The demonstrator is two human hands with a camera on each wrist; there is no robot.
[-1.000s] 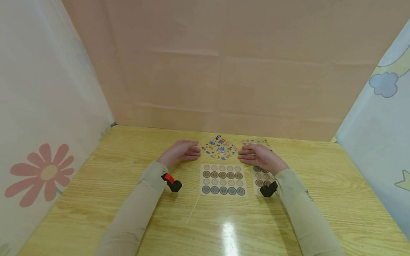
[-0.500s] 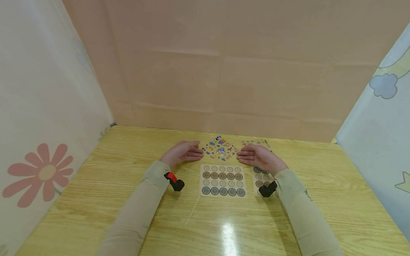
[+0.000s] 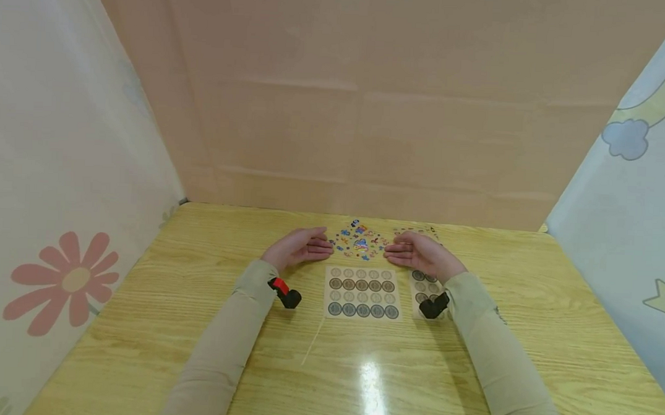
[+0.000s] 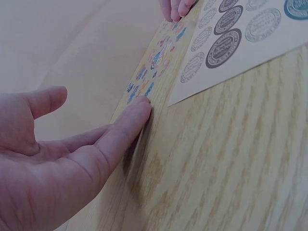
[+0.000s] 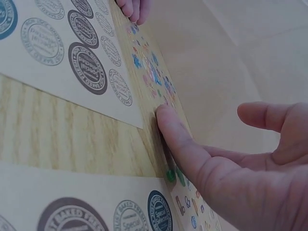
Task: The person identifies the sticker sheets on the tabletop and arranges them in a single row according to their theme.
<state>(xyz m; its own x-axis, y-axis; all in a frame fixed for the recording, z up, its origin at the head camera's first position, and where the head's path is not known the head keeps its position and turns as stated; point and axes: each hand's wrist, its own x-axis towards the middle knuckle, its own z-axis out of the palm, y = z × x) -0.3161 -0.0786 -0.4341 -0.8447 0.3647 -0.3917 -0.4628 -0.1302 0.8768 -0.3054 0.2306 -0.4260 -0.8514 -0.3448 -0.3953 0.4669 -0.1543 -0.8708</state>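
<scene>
A clear sheet of small colourful stickers lies near the table's back edge, between both hands. My left hand rests with fingers extended, tips right at the sheet's left side; in the left wrist view its index finger reaches the stickers' edge, thumb raised apart. From the other side, my right hand mirrors it, fingertips at the sheet's right side and thumb lifted, as the right wrist view shows. Neither hand grips anything. Just in front lies a sheet of round stamp-like labels in rows.
A second sheet of round labels lies to the right, partly under the right wrist in view. Behind the right hand, another small-sticker sheet is partly hidden. A brown paper backdrop rises behind the wooden table.
My left hand has slid slightly right, up to the sticker sheet's edge. The right hand has shifted a touch left. The sheets lie as before.
</scene>
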